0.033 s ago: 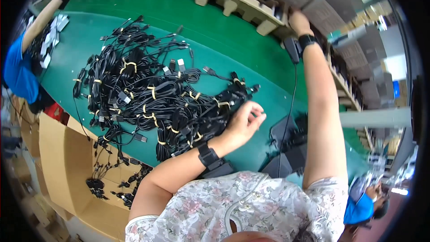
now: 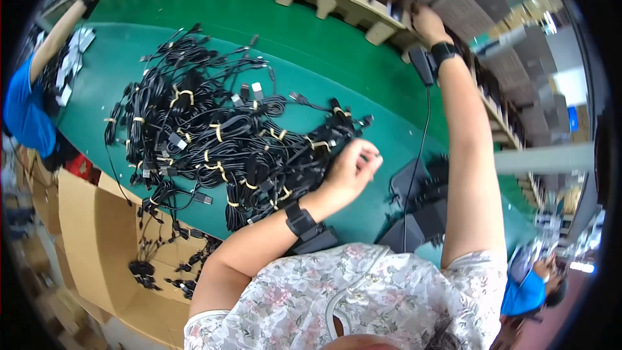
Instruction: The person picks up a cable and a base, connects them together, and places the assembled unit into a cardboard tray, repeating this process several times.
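Observation:
A large heap of black USB cables, tied in bundles with pale bands, lies on the green table. My left hand hovers at the right edge of this heap, fingers loosely curled and apart, with nothing visible in it. At the far right, my right hand reaches to the rim of a brown molded tray; its fingertips go behind the rim and are hidden. Beside my right wristband hangs a black box-shaped device, and its thin cord runs down toward me.
Black box-shaped units lie on the table between my arms. An open cardboard box with more cables stands at lower left. A co-worker in a blue sleeve reaches in at far left. Grey partitioned boxes line the upper right.
The view has shifted slightly. My right hand shows a little more of its back at the tray rim, while my left hand keeps nearly the same place and curl.

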Available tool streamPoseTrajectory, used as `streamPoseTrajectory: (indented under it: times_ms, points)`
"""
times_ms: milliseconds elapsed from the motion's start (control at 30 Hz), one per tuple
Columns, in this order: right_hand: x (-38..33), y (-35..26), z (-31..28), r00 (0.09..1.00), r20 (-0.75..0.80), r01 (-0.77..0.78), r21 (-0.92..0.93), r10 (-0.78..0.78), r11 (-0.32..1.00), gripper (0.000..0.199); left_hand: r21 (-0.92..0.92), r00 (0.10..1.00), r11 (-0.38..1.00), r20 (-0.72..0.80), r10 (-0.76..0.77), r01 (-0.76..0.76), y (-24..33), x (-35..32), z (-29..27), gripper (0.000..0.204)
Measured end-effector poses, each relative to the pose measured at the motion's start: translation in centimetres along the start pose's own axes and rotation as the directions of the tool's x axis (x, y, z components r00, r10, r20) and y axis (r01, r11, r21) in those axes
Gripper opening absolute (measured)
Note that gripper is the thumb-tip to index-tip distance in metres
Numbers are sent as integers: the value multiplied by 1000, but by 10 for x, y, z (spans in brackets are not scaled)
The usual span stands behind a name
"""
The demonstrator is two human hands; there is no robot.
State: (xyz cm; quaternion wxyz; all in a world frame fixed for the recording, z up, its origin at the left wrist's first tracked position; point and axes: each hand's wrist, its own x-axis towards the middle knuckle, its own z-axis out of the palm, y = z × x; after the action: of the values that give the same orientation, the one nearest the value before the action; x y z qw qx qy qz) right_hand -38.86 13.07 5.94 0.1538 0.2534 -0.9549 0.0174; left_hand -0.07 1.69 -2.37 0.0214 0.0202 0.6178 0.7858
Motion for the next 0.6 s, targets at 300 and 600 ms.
streamPoseTrajectory:
  times_ms: [300, 600]
  points:
    - [-187, -33, -126, 980, 32, 194, 81, -197, 978, 35, 23, 996, 999, -71, 49, -47, 1, 10, -5, 17]
    - [-322, -79, -121, 814, 236, 528, 77, -530, 845, 64, 117, 996, 989, -8, 92, -91, -4, 6, -8, 18]
